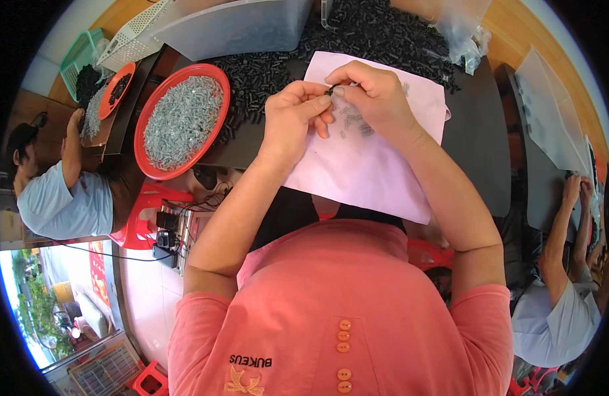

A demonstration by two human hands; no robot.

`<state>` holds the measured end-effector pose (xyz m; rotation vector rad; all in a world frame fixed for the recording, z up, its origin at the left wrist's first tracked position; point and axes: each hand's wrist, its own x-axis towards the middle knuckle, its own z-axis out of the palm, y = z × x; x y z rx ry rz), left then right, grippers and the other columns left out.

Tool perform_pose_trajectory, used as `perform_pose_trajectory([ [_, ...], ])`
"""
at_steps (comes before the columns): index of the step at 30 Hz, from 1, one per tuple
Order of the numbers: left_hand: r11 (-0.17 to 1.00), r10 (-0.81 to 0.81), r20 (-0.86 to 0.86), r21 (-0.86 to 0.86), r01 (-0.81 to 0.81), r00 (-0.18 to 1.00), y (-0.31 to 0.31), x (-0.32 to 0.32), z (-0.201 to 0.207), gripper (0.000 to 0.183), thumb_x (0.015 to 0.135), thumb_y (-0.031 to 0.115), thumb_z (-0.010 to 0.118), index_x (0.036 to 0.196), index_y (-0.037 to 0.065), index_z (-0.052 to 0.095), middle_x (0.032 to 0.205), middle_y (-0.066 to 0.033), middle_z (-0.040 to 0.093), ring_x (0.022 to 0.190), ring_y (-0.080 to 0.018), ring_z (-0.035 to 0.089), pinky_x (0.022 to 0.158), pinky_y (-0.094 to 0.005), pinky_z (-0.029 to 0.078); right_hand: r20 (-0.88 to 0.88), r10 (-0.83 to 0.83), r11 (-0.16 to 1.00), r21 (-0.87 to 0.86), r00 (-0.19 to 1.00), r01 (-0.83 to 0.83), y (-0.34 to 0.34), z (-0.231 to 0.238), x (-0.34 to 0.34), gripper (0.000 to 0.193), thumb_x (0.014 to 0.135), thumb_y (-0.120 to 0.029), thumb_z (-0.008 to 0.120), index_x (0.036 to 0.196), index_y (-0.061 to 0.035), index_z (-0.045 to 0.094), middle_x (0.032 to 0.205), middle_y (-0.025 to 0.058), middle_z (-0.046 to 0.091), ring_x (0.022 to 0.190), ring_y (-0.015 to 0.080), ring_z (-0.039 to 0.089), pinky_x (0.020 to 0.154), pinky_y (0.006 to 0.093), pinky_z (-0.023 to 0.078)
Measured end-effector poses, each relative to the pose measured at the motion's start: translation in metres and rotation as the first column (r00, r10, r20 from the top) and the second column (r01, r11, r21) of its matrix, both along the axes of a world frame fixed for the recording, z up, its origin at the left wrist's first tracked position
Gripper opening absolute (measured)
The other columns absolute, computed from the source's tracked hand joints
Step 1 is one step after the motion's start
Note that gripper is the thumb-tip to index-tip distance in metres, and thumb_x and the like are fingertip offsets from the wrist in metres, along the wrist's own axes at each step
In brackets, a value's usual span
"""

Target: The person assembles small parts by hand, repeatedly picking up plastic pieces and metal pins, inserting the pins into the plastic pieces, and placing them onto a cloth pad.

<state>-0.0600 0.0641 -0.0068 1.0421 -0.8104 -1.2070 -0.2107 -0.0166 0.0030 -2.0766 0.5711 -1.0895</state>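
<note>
Both hands (331,99) pinch small black piece (330,89) — cylindrical.

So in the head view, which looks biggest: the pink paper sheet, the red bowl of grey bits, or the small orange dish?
1. Pink paper sheet, largest.
2. Red bowl.
3. Orange dish, smallest, though it sits farther off near the rim, which shrinks it.

A dark surface (476,138) with a wooden edge fills the upper part of the view. Below it on the left stands a red plastic stool (142,221) on a pale tiled floor (146,290). At the lower left, bright daylight falls through an opening (50,297) onto greenery outside.
</note>
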Motion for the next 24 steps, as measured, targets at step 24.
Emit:
perform_pose_trajectory([
  [24,1.000,0.004,0.086,0.013,-0.006,0.996,0.0002,-0.0011,0.0002,0.004,0.087,-0.002,0.065,0.089,-0.003,0.063,0.069,-0.0073,0.063,0.049,-0.0109,0.054,0.041,-0.0229,0.038,-0.021,-0.056,0.866,-0.498,0.998,0.038,0.0102,0.0012,0.0056,0.023,0.072,-0.007,0.066,0.095,-0.0120,0.065,0.081,0.0046,0.066,0.080,0.0275,0.065,0.065,0.0379,0.054],
])
